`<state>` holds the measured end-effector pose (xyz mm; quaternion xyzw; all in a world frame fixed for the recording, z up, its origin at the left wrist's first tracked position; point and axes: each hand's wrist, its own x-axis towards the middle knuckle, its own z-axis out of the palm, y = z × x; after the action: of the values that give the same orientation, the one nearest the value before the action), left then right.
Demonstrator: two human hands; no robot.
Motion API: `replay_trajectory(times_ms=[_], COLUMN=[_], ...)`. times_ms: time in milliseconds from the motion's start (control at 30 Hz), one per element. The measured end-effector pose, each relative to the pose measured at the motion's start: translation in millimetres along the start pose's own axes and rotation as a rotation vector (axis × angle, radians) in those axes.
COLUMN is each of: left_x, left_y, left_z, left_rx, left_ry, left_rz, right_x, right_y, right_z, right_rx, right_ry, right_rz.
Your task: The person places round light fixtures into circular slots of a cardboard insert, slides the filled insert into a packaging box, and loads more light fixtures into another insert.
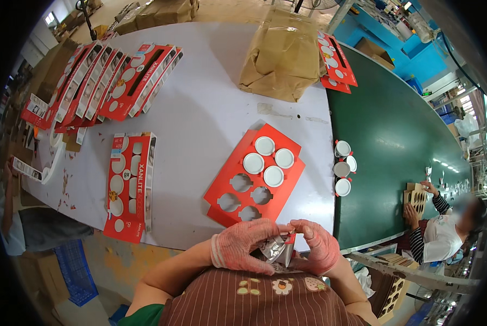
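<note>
Hands, 2, in pink gloves: left hand point(242, 248) and right hand point(320, 249), both closed on 1 clear plastic packet point(277, 249). Packet: held between the hands, before the brown apron point(254, 300); contents partly hidden by fingers.
Tray, 1: red card tray point(287, 198), askew on the white counter point(189, 108), just beyond the hands; 8 openings, 4 filled with white discs point(274, 176) at the far end, 4 vacant at the near end.
Loose discs point(343, 187), 4: grouped along the green surface's point(384, 141) left edge.
Red box point(117, 187), 1: lying left of the tray.
Brown parcel point(280, 60), 1: beyond the tray.
</note>
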<state>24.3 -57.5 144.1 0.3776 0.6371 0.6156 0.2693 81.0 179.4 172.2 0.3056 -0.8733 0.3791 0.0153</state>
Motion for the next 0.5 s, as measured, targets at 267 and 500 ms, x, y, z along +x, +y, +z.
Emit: replay_trajectory(times_ms=[267, 500], left_x=[-6, -10], left_y=[-6, -22], left_z=[-3, -1], left_rx=[0.016, -0.059], left_ry=[0.025, 0.139], left_rz=[-0.039, -0.213], right_x=[3, 16], right_y=[7, 14], right_z=[7, 15], right_rx=[0.03, 0.011], right_ry=[-0.045, -0.048], right_rz=[0.032, 0.027])
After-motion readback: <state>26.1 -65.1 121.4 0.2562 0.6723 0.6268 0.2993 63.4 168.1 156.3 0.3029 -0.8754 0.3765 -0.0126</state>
